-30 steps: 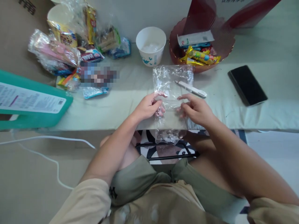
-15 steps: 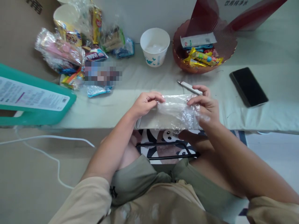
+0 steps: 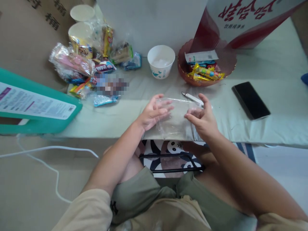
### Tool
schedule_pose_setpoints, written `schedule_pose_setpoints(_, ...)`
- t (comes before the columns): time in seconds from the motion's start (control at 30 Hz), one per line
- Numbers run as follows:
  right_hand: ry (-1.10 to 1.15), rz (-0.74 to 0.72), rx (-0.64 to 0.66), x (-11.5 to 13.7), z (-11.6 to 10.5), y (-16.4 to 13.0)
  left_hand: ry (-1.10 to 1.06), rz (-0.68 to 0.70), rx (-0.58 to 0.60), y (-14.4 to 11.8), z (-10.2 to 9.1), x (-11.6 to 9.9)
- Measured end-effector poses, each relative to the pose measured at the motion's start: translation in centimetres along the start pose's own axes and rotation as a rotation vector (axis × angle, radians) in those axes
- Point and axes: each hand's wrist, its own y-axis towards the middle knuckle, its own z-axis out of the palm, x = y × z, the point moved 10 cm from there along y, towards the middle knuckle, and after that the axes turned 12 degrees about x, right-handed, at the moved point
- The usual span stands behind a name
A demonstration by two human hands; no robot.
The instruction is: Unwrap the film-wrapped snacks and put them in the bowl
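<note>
A clear plastic bag (image 3: pixel 178 119) is stretched out flat between my two hands over the front edge of the table. My left hand (image 3: pixel 156 112) holds its left side, thumb in front and the other fingers spread along the film. On the right side, my right hand (image 3: pixel 201 117) grips the film between thumb and fingers, with the index finger raised. Just beyond the bag lies a slim white tool with a metal tip (image 3: pixel 192 98), partly covered by the bag and my right hand.
Behind stand a white paper cup (image 3: pixel 161 61) and a reddish bowl of wrapped snacks (image 3: pixel 184 75). A black phone (image 3: pixel 251 100) lies at right. Leftward are a pile of snack packets (image 3: pixel 72 62) and a green jug (image 3: pixel 60 121). A white cable (image 3: pixel 57 147) hangs below the table.
The bag was crumpled near my right hand and is now spread flatter. My left fingers have opened out from a pinch. The view has tilted up slightly.
</note>
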Motion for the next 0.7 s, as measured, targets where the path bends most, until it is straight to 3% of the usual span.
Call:
schedule_pose_setpoints(0.1, 0.022, -0.027, 0.055, 0.5, 0.3, 0.2, -0.043, -0.16, 0.062, 0.1, 1.0, 1.6)
schedule_pose_setpoints(0.2, -0.097, 0.038, 0.19, 0.2, 1.6, 0.2, 0.007, -0.158, 0.021, 0.1, 0.7, 1.1)
schedule_pose_setpoints(0.33, -0.079, 0.075, 0.242, 0.2, 2.8, 0.1, 0.245, -0.215, -0.003, -0.6, -0.5, 0.3)
schedule_pose_setpoints(0.53, 0.163, 0.049, 0.269, 1.0, 3.7, 0.6, 0.164, -0.055, -0.02, -2.2, -2.3, -2.6)
schedule_pose_setpoints(0.7, -0.017, 0.037, 0.368, 1.0, 5.5, 1.0, 0.451, -0.042, -0.019, -2.6, -3.6, -3.0)
